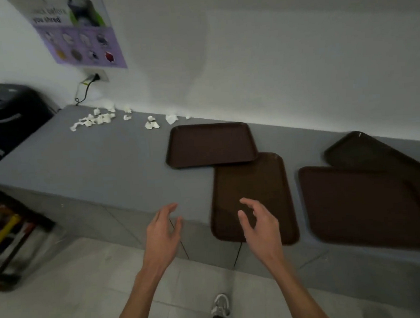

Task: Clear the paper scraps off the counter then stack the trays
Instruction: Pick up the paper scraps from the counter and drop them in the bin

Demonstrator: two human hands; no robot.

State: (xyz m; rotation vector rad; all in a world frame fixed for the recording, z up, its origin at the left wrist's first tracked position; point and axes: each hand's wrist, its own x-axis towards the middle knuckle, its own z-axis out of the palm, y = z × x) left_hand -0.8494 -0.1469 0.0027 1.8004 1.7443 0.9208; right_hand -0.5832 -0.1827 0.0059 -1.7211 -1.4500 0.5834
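Note:
Several white paper scraps [98, 119] lie scattered along the back left of the grey counter [101, 160], close to the wall. Several brown trays lie flat on the counter: one at the back middle [210, 144], one [252, 180] partly under it and reaching the front edge, a large one [359, 203] at the right, and another [380, 153] behind that. My left hand [163, 231] hovers empty in front of the counter's front edge, fingers relaxed. My right hand [258, 223] hovers over the near end of the front middle tray, fingers spread and holding nothing.
A black shredder [9, 109] stands left of the counter, with a poster [78, 31] and a wall socket [95, 76] above it. A dark rack [9, 235] with coloured items stands at the lower left. Tiled floor and my shoe [221, 304] are below.

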